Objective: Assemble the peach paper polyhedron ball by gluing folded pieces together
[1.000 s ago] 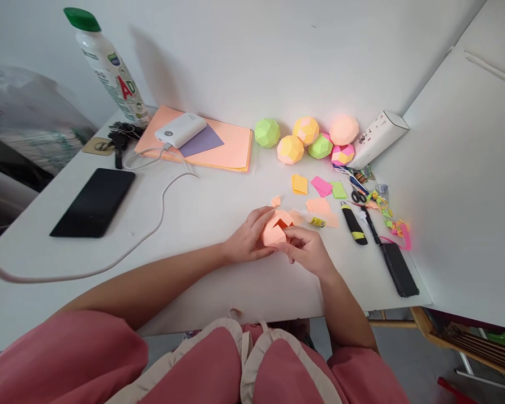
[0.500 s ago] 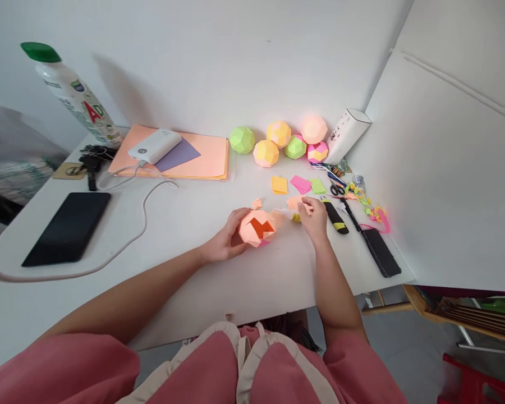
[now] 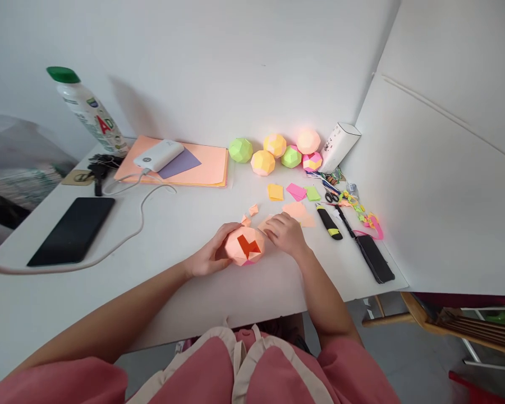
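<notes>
Bright light; soft shadow on wall [image 3: 202,78]; edges stretched

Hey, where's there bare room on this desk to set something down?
Left: between the white cable and your left hand. Right: between your right forearm, the utility knife and the black case. Crowded: the back right, with paper balls, scissors and colored scraps.

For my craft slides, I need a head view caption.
Left hand cupping an unclosed paper ball, right hand beside it, six balls behind.

Paper ball [image 3: 233,248] between left hand [image 3: 210,254] and right hand [image 3: 288,233], ball cluster [image 3: 274,146] behind, tablet [image 3: 72,231] left, cutter [image 3: 329,223] right
</notes>
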Tool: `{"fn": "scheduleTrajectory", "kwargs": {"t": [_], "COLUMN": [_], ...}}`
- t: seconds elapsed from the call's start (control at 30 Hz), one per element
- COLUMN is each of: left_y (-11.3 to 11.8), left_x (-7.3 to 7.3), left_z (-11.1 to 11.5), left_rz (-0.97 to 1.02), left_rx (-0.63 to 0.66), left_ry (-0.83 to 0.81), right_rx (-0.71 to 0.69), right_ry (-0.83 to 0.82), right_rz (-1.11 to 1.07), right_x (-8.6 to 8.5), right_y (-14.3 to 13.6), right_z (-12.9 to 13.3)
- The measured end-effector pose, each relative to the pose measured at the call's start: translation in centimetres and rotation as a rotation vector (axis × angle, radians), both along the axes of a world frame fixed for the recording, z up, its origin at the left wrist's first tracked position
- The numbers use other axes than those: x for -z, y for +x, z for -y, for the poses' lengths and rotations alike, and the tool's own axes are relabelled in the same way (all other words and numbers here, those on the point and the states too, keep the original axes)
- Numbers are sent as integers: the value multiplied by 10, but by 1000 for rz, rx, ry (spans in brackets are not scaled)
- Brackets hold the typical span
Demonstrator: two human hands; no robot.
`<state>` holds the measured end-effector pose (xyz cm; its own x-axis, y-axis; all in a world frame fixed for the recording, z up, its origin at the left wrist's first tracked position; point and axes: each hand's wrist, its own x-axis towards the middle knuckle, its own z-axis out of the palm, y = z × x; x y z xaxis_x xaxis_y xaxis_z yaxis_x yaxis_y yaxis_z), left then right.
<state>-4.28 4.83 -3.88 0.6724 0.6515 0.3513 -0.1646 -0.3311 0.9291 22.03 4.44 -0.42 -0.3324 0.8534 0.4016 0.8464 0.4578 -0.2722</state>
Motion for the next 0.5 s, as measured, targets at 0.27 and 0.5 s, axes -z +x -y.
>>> {"fn": "scheduleTrajectory", "kwargs": {"t": [0.27,0.5], "left_y": [4,6], "left_x": [5,-2], "left_z": [-8,-6], "left_rz": [91,81], "left_rx": [64,131], "left_ry": [-44,-33], "right_rx": [-35,-14], "right_ry": [-61,-85], "right_rz": [-111,-121], "right_x": [22,41], "right_y": [-25,-38], "right_z": [-23,-42]}}
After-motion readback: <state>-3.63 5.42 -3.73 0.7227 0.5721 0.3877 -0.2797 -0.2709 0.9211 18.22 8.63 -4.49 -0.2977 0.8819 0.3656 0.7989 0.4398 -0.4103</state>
